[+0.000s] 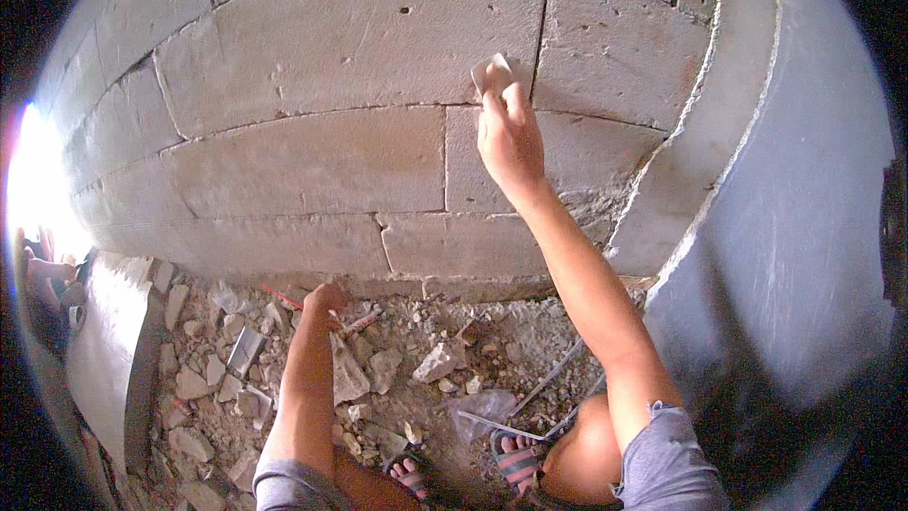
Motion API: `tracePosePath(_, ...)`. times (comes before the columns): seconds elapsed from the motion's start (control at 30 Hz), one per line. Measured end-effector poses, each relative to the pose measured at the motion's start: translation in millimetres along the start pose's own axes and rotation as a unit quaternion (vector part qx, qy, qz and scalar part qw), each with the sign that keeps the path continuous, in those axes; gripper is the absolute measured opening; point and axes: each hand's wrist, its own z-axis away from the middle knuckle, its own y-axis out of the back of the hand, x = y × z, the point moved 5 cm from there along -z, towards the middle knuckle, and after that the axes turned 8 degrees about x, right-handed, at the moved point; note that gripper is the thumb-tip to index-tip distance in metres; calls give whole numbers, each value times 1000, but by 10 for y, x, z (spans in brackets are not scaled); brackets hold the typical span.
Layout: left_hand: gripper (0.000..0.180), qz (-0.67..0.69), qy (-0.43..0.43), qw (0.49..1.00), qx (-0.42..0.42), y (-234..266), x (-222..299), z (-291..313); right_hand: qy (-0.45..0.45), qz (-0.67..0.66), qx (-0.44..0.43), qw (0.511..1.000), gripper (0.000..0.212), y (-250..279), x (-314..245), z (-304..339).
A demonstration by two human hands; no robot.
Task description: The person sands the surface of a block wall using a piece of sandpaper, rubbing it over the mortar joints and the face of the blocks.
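My right hand (511,144) is raised to the block wall (312,47), pinching a small flat pale piece (493,76) against the face of a large block. The piece lies just left of an upright joint; whether it is a scraper or a chip of block I cannot tell. Low at the wall's foot, my left hand (326,299) is closed above the rubble. Something thin and red (286,300) shows on both sides of that hand, and its fingers are mostly hidden.
Broken rubble (194,383) covers the ground along the wall. A pale slab (109,350) leans at the left. Clear plastic (484,414) and thin strips (550,377) lie near my sandalled feet (518,462). On the right stands a smooth grey wall (790,227) beside a rough-edged mortar strip (695,166).
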Motion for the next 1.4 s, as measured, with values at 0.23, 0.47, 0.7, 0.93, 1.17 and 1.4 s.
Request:
tracePosePath(0.23,52,2,5,1000,1,34,11,37,43,-18,-40,998,39,-196,-152,344)
tracePosePath(0.47,52,11,2,1000,5,86,66,13,-13,-17,-1,1000,35,3,0,-86)
tracePosePath(0.7,52,16,14,1000,6,144,78,6,27,-40,-17,999,39,-169,-152,266)
tracePosePath(0.93,53,22,6,1000,6,173,211,-11,-1,-13,11,1000,40,-110,11,50)
tracePosePath(1.17,53,26,29,999,4,182,57,96,-30,-67,-67,995,44,-139,-182,163)
tracePosePath(1.4,54,37,29,999,6,228,156,105,36,-19,35,999,43,-153,-85,112)
